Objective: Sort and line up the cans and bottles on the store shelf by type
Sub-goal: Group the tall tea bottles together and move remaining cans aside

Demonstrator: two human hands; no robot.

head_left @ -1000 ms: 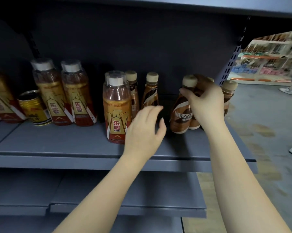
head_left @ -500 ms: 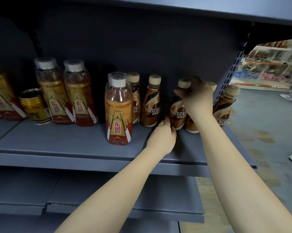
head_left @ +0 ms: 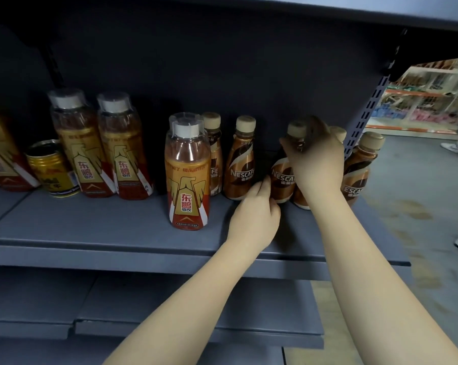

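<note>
Several brown Nescafe bottles stand at the right of the grey shelf [head_left: 96,233]. My right hand [head_left: 314,164] grips the upper part of one Nescafe bottle [head_left: 280,180], covering a second bottle behind it. My left hand [head_left: 256,212] has its fingers curled at the base of that same bottle, beside another Nescafe bottle [head_left: 239,164]. A further Nescafe bottle [head_left: 359,167] stands at the far right. An orange energy-drink bottle [head_left: 187,175] stands forward, a Nescafe bottle [head_left: 214,154] behind it. Two more energy-drink bottles [head_left: 77,146] and a gold can [head_left: 51,168] stand to the left.
The shelf's upright post [head_left: 367,106] rises just behind my right hand. A shelf board [head_left: 222,6] hangs overhead and lower shelves [head_left: 117,312] lie below. To the right are the store floor [head_left: 420,196] and distant aisles.
My left hand dropped from mid-air to the foot of the Nescafe bottle. My right hand moved that bottle left and back, and it now stands closer to the others.
</note>
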